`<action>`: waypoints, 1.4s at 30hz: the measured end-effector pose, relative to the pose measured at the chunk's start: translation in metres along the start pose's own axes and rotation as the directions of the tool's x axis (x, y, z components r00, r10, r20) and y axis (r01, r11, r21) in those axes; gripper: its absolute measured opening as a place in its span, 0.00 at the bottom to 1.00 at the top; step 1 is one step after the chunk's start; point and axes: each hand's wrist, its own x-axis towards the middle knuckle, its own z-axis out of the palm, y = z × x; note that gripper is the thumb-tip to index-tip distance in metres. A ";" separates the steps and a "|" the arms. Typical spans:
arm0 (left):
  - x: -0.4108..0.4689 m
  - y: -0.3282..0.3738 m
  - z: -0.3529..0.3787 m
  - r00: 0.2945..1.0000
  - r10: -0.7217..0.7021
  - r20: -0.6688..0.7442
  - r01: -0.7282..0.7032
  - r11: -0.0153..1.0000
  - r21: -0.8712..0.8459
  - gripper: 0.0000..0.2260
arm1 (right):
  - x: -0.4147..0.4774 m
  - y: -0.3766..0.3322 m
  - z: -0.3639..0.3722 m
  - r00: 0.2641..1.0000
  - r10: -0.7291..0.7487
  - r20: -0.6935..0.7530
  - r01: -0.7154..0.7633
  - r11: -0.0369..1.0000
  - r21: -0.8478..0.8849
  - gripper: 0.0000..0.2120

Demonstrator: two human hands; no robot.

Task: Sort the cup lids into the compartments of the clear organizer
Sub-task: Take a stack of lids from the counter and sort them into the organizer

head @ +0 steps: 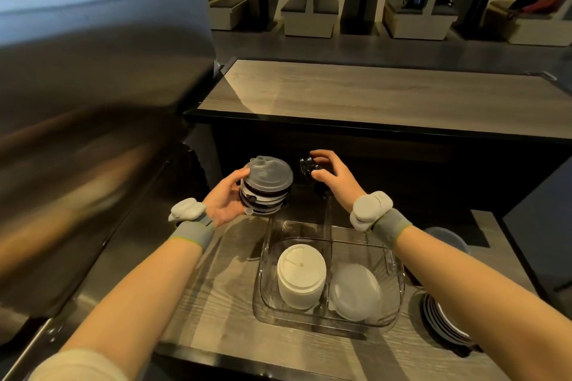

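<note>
- Frame centre: left hand [223, 198] grips a mixed lid stack [266, 187]; right hand [332, 175] pinches a black lid [306, 165].
- Lower centre: clear organizer [399, 281] holds white lids [301, 275] and translucent lids [356, 291].

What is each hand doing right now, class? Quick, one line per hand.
Left hand: closed around a mixed stack of lids.
Right hand: fingers pinching a single black lid.

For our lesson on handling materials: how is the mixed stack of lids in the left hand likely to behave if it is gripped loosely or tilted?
The stack mixes clear, black and white lids, so it probably nests unevenly and could slide apart if tilted. The lids look like thin plastic, so it is likely light and flexes under a squeeze. The left hand holds only one side, so the top lid may slip off.
</note>
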 end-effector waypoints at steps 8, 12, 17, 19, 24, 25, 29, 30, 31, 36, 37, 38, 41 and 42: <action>0.010 0.024 -0.010 1.000 0.027 0.016 -0.026 0.996 -0.083 0.09 | 0.024 0.040 0.025 0.924 0.196 0.328 0.072 0.752 -0.655 0.33; 0.011 0.026 -0.005 0.997 -0.007 0.077 0.011 0.998 -0.055 0.15 | 0.034 0.066 0.045 0.863 0.316 0.395 0.193 0.516 -0.834 0.34; 0.018 0.021 -0.008 0.994 -0.047 0.101 0.053 0.997 -0.053 0.10 | 0.045 0.086 0.056 0.853 0.335 0.399 0.217 0.468 -0.857 0.31; 0.021 0.019 -0.009 0.996 -0.048 0.076 0.051 0.998 -0.040 0.09 | 0.050 0.071 0.050 0.946 0.199 0.255 0.070 0.645 -0.761 0.17; 0.022 0.017 -0.008 0.997 -0.018 0.081 0.014 0.999 0.051 0.10 | 0.049 0.022 0.038 0.975 -0.032 -0.222 -0.025 0.968 -0.251 0.13; 0.020 0.017 -0.006 0.996 -0.014 0.085 0.009 0.998 0.061 0.10 | 0.048 0.013 0.038 0.985 -0.083 -0.150 0.050 0.977 -0.207 0.15; 0.014 0.013 0.002 0.997 -0.009 0.081 -0.002 0.992 0.124 0.10 | 0.044 -0.005 0.042 0.970 -0.098 0.224 0.169 0.930 -0.327 0.33; 0.013 0.012 0.004 0.997 -0.020 0.068 0.011 0.992 0.130 0.11 | 0.043 -0.004 0.043 0.970 -0.094 0.223 0.165 0.931 -0.326 0.35; 0.012 0.011 0.005 0.998 -0.039 0.052 0.031 0.991 0.132 0.13 | 0.041 -0.003 0.044 0.975 -0.091 0.200 0.149 0.943 -0.298 0.35; 0.006 0.001 0.016 0.996 -0.026 0.084 0.013 0.989 0.149 0.12 | 0.028 -0.002 0.035 0.989 0.000 0.147 0.001 1.000 -0.011 0.29; 0.004 -0.001 0.021 0.996 -0.010 0.084 -0.003 0.987 0.162 0.11 | 0.024 -0.003 0.030 0.990 0.006 0.143 -0.009 1.000 0.025 0.28; 0.003 -0.001 0.023 0.997 0.000 0.082 -0.014 0.986 0.167 0.11 | 0.023 -0.005 0.027 0.990 0.007 0.140 -0.014 0.999 0.049 0.28; -0.001 -0.007 0.036 0.998 -0.013 0.063 0.005 0.991 0.136 0.10 | 0.010 -0.008 0.007 0.994 -0.004 0.113 -0.005 0.997 0.081 0.26; -0.003 -0.008 0.040 0.999 -0.018 0.041 0.014 0.994 0.113 0.09 | 0.004 -0.009 0.000 0.995 -0.014 0.101 0.005 0.997 0.081 0.26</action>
